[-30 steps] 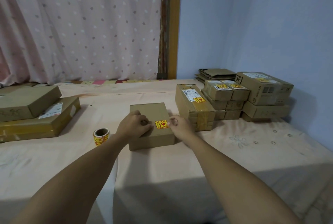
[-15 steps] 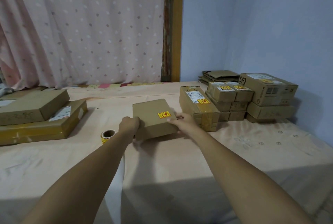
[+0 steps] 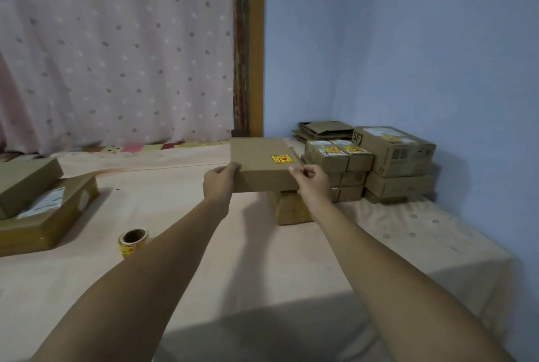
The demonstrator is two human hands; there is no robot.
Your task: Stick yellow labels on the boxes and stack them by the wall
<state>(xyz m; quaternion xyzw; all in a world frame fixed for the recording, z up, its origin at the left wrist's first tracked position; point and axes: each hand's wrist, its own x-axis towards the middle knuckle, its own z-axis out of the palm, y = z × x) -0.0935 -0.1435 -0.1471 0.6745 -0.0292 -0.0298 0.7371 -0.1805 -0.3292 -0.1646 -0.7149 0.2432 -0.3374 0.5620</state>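
A blue wall (image 3: pixel 408 41) is standing at the right and a dotted curtain (image 3: pixel 116 55) is hanging at the back. A peach cloth (image 3: pixel 262 259) is covering the flat top. A pile of boxes (image 3: pixel 399 154) is sitting by the wall. 2 flat boxes (image 3: pixel 43 216) are lying at the left. The brown box (image 3: pixel 259 163) is hanging up off the cloth, over a taped box (image 3: pixel 291 207) and just beside the pile. The left hand (image 3: pixel 220 183) is gripping its left edge with curled fingers. The right hand (image 3: pixel 313 183) is pinching its right corner. A label roll (image 3: pixel 133 242) is lying on the cloth. A yellow label (image 3: pixel 282 159) is sticking on the brown box's top.
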